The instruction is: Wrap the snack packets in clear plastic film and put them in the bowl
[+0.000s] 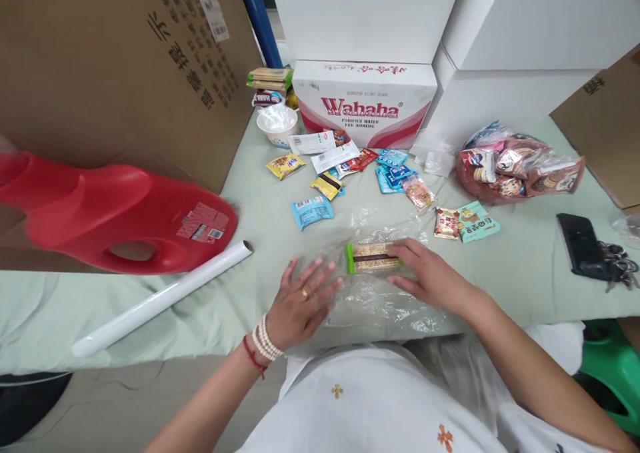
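A clear-wrapped pack of sandwich crackers [373, 258] with a green end and a dark filling lies on a sheet of clear plastic film [370, 306]. My right hand [430, 276] holds the pack's right end, thumb on the near side and fingers on the far side. My left hand [306, 303] is open, fingers spread, over the left part of the film and apart from the crackers. It wears a ring, a beaded bracelet and a red cord.
Small snack packets [313, 211] lie scattered beyond the film. A white roll [165, 300] and a red jug [165, 213] are at left. Behind stand a Wahaha box [365, 103] and a paper cup [277, 126]. At right are a snack bag [520, 166], phone [580, 240] and keys [620, 265].
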